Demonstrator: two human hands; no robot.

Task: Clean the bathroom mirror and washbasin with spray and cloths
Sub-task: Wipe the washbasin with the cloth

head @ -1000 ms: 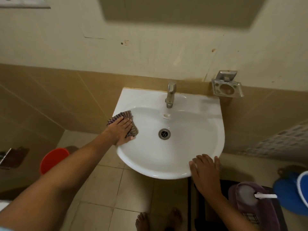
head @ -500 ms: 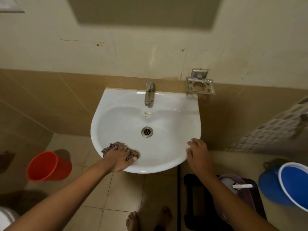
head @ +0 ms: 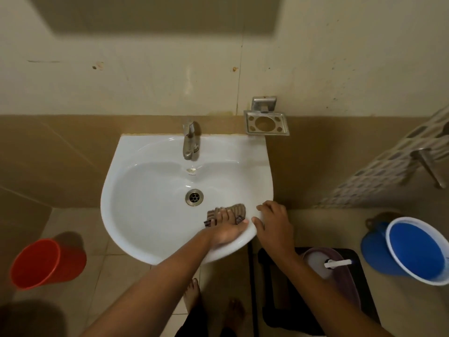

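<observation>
A white washbasin (head: 145, 215) hangs on the tiled wall with a steel tap (head: 189, 142) at its back and a drain (head: 194, 197) in the middle. My left hand (head: 224, 231) presses a brown striped cloth (head: 237, 210) flat against the inside of the bowl at its front right, right of the drain. My right hand (head: 273, 224) rests on the basin's front right rim, fingers spread, holding nothing. The mirror's lower edge (head: 158, 13) shows dimly at the top. A white spray bottle (head: 325, 262) lies on a purple cloth (head: 349, 283) at lower right.
An empty steel soap holder (head: 266, 122) is fixed to the wall right of the tap. A red bucket (head: 46, 262) stands on the floor at left, a blue bucket (head: 418, 251) at right. A black stool (head: 281, 312) carries the purple cloth. My bare feet (head: 211, 302) are below the basin.
My left hand has swept the cloth from the basin's left rim along the front of the bowl to its right side. My right hand stayed on the right rim.
</observation>
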